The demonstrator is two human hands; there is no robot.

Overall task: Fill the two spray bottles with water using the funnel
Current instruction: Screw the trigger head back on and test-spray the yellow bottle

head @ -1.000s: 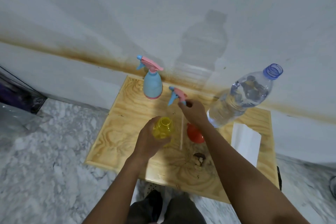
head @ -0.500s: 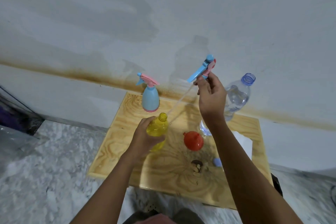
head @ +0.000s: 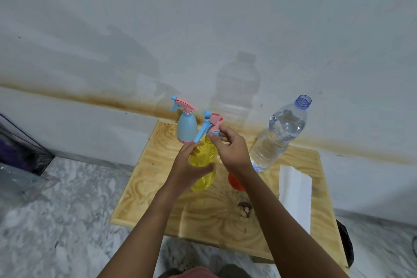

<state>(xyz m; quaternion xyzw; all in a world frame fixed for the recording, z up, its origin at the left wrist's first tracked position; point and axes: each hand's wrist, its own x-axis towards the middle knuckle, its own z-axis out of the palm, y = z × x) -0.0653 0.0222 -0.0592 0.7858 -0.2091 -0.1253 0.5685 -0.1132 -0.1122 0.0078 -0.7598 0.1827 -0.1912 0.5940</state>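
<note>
Gripping the yellow spray bottle with the left hand, fingers and thumb curled round its body at about mid-height. Pinching the collar of the pink-and-blue spray head with the right hand, thumb and forefinger closed on it, other fingers loosely bent. Spray head right at the yellow bottle's neck, blue trigger pointing down-left; cannot tell whether threaded on. Yellow bottle near the middle of the wooden surface, roughly upright; cannot tell whether base touching the wood. Water level inside not readable.

Just behind it, at the back edge by the wall: blue spray bottle, upright, pink head fitted, nozzle facing left. To the right, back right of the surface: clear water bottle, uncapped, part full, appearing to lean in the wide-angle view. Orange funnel on the wood just right of the yellow bottle, mostly hidden under the right wrist. White folded paper along the right side of the surface. Small brown lump on the wood in front of the funnel; too small to identify. Marble-patterned floor around the surface; dark bag at far left.
</note>
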